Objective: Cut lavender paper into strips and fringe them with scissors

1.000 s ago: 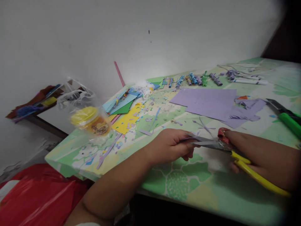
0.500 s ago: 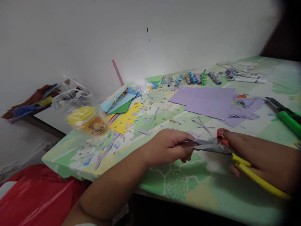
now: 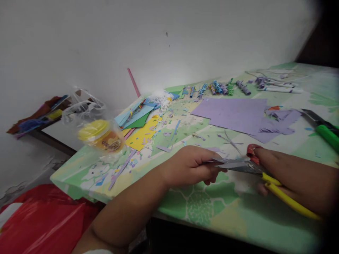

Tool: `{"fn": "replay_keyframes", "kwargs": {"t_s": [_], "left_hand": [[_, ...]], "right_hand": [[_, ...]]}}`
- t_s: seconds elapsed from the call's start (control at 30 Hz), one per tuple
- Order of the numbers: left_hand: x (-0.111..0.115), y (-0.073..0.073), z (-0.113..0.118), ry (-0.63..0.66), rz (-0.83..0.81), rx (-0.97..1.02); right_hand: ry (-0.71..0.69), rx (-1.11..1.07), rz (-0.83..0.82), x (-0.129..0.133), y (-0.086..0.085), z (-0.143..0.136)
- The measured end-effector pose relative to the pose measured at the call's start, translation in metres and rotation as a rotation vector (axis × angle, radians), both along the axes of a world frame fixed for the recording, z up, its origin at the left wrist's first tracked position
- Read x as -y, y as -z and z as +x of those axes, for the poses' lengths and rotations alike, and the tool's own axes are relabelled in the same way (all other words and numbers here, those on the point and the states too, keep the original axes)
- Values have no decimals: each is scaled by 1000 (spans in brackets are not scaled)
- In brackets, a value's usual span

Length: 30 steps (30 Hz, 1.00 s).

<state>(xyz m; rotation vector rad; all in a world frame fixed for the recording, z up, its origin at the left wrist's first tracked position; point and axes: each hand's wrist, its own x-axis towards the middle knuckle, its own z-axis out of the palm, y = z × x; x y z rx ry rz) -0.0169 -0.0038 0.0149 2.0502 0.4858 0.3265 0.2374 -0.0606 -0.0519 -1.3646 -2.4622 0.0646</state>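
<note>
Near the table's front edge, my left hand (image 3: 197, 165) pinches a small strip of purple paper (image 3: 215, 159) between thumb and fingers. My right hand (image 3: 272, 169) is closed around scissors (image 3: 239, 165) with yellow and red handles. Their blades point left, meeting the strip just beside my left fingertips. How much of the strip lies between the blades I cannot tell. Beyond my hands lie purple paper sheets (image 3: 234, 114), with a fringed purple piece (image 3: 282, 121) at their right side.
A green-handled cutter (image 3: 324, 132) lies at the right. Several curled paper rolls (image 3: 217, 87) and markers (image 3: 282, 88) line the back. Coloured sheets (image 3: 143, 134), white string (image 3: 162, 100) and paper scraps spread left. A yellow-lidded tub (image 3: 102, 135) in clear plastic stands at the left edge.
The scissor blades have closed somewhat on the strip at my left fingertips, and the lower yellow handle has shifted slightly. The whole view has moved a little.
</note>
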Motion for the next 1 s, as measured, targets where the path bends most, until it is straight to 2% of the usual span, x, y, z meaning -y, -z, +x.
{"fn": "replay_keyframes", "kwargs": {"t_s": [0.23,0.4,0.63,0.87,1.0], "left_hand": [[0,3,0,-13,-128,20],[-2,4,-1,2,-137,21],[-1,3,-2,26,-113,25],[0,0,0,-30,-185,17],[1,1,1,-71,-228,38]], "right_hand": [[-1,34,61,-1,1,1],[-16,61,137,-2,4,3],[35,38,65,-3,4,4],[65,-32,-51,3,5,6],[83,-60,-62,3,6,9]]}}
